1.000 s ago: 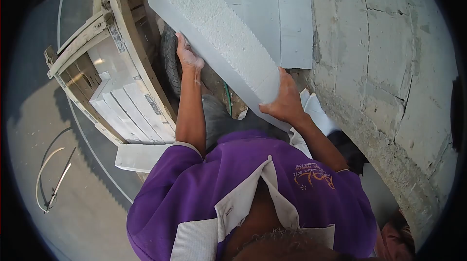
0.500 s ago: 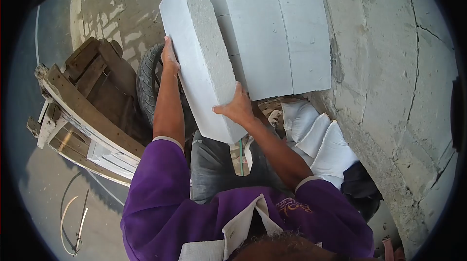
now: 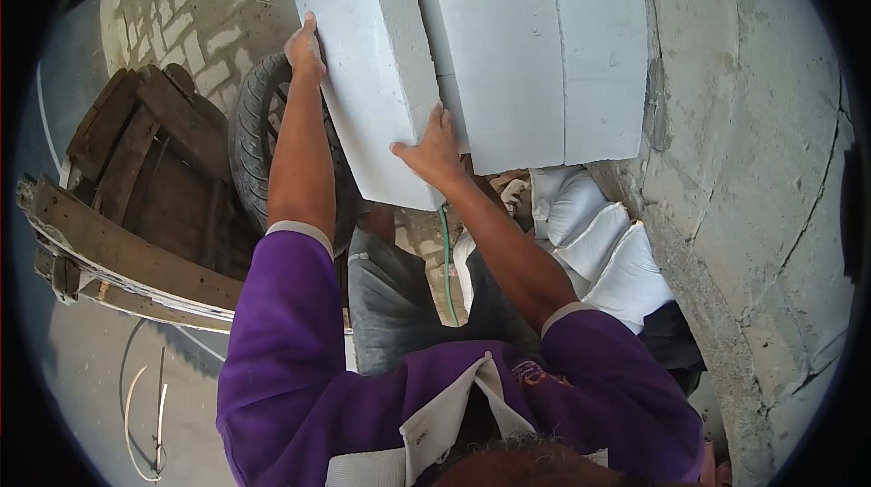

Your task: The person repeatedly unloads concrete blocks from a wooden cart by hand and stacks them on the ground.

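Left of the white slabs (image 3: pixel 508 51) | my white block (image 3: pixel 349 51) has swung from slanting to nearly parallel, roughly aligning with them | left hand (image 3: pixel 306 47) and right hand (image 3: pixel 431 151) clasp its opposite sides

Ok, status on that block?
Left grip on left edge of white block, right grip toward its near end. Alongside stacked blocks. Possible snag: tire at left.

A cracked grey concrete wall (image 3: pixel 726 133) fills the right side, with white sacks (image 3: pixel 599 246) near its foot. On the left, patchy paving (image 3: pixel 195 19) meets smooth grey ground (image 3: pixel 204 405), where a worn wooden cart frame (image 3: pixel 136 228) stands beside a black tyre (image 3: pixel 247 137) in daylight.
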### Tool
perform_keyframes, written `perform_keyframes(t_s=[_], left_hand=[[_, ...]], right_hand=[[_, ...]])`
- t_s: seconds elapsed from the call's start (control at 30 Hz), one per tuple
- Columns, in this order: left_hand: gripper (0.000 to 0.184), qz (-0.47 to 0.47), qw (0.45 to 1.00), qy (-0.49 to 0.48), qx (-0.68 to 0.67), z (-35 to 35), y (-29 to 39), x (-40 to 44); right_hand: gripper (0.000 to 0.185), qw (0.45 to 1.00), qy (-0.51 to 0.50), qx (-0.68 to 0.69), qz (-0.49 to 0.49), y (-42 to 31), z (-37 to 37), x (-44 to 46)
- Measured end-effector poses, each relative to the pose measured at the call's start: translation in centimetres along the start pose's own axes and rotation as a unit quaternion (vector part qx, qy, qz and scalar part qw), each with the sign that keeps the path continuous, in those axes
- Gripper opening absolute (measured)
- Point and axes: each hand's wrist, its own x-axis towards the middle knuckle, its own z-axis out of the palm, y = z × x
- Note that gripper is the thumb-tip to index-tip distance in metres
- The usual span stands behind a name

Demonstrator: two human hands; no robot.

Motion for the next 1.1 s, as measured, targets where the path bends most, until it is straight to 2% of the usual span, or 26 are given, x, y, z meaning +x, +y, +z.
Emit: perform_keyframes(t_s=[0.03,0.07,0.1,0.13,0.17,0.23,0.3,0.33,0.37,0.4,0.47,0.5,0.53,0.57,0.6,0.67,0.7,0.73,0.77,0.83,0.87,0.93,0.97,1.03,1.1], left_hand=[[0.053,0.016,0.998,0.021,0.051,0.5,0.2,-1.0],[0.059,0.054,0.998,0.000,0.039,1.0,0.0,-2.0],[0.059,0.049,0.998,0.000,0.041,1.2,-0.5,-2.2],[0.061,0.091,0.989,-0.001,0.118,1.9,-0.7,-2.1],[0.064,0.134,0.972,-0.003,0.195,2.5,-0.6,-2.1],[0.068,0.134,0.961,0.028,0.240,3.1,0.2,-3.9],[0.064,0.170,0.914,0.088,0.357,3.4,-0.1,-3.5],[0.064,0.165,0.913,0.090,0.362,3.5,0.0,-4.0],[0.065,0.161,0.902,0.095,0.389,4.0,0.6,-4.5],[0.066,0.156,0.890,0.099,0.417,4.1,0.6,-4.8],[0.064,0.164,0.896,0.078,0.404,3.5,-0.7,-3.4],[0.061,0.173,0.903,0.056,0.389,3.2,-1.2,-2.9],[0.061,0.171,0.902,0.056,0.393,2.8,-1.8,-2.8],[0.058,0.161,0.929,0.012,0.333,2.5,-1.9,-2.8],[0.055,0.153,0.951,-0.030,0.268,2.3,-1.0,-3.2],[0.051,0.080,0.970,-0.031,0.229,3.2,1.2,-5.7],[0.051,0.080,0.963,-0.028,0.257,3.0,0.3,-4.2],[0.050,0.126,0.935,0.018,0.330,3.9,0.6,-4.3],[0.053,0.148,0.942,0.011,0.302,4.1,-0.2,-3.6],[0.058,0.117,0.914,0.048,0.386,4.3,0.7,-4.8],[0.058,0.112,0.917,0.052,0.380,4.4,1.2,-4.9],[0.061,0.144,0.918,-0.024,0.368,3.5,1.9,-6.2],[0.063,0.116,0.919,-0.035,0.375,3.2,2.6,-6.6],[0.072,0.186,0.915,-0.143,0.328,1.1,0.3,-2.9],[0.083,0.281,0.894,-0.152,0.316,-0.6,-3.2,-0.5]], right_hand=[[0.109,1.000,-0.007,-0.002,0.007,0.0,0.6,-0.8],[0.103,0.998,-0.060,-0.002,-0.017,-1.2,0.5,-2.4],[0.096,0.993,-0.110,-0.002,-0.042,-2.3,0.0,-3.9],[0.089,0.981,-0.166,0.091,-0.036,-3.2,-0.5,-5.5],[0.089,0.981,-0.165,0.092,-0.036,-3.1,-0.8,-6.9],[0.084,0.969,-0.199,0.127,-0.069,-2.5,-1.2,-10.3],[0.081,0.955,-0.173,0.240,0.031,4.3,3.8,-12.4],[0.060,0.878,-0.195,0.389,0.197,8.1,6.1,-12.6],[0.040,0.754,-0.205,0.515,0.352,11.1,8.1,-12.6],[0.040,0.751,-0.207,0.515,0.358,12.8,9.7,-12.5],[0.020,0.614,-0.180,0.621,0.453,14.8,12.2,-11.1],[0.020,0.611,-0.182,0.621,0.456,14.0,12.4,-9.5],[0.016,0.624,-0.131,0.675,0.371,11.9,12.0,-7.7],[0.012,0.627,-0.079,0.722,0.281,10.5,12.0,-6.7],[0.012,0.626,-0.082,0.724,0.279,11.3,13.1,-6.7],[0.010,0.553,-0.115,0.774,0.285,12.5,13.3,-5.5],[0.012,0.555,-0.094,0.763,0.317,11.4,11.6,-5.5],[0.007,0.555,-0.094,0.764,0.316,11.8,10.6,-4.8],[0.010,0.559,-0.077,0.753,0.338,9.3,7.3,-4.5],[0.017,0.579,-0.101,0.758,0.283,11.1,9.1,-5.2],[0.017,0.586,-0.102,0.752,0.285,12.2,9.9,-4.2],[0.018,0.632,-0.125,0.720,0.258,14.1,11.1,-5.4],[0.026,0.681,-0.153,0.676,0.235,12.8,9.0,-5.9],[0.042,0.792,-0.175,0.516,0.274,12.4,6.4,-6.9],[0.058,0.869,-0.275,0.396,0.112,19.5,6.8,-6.3]])
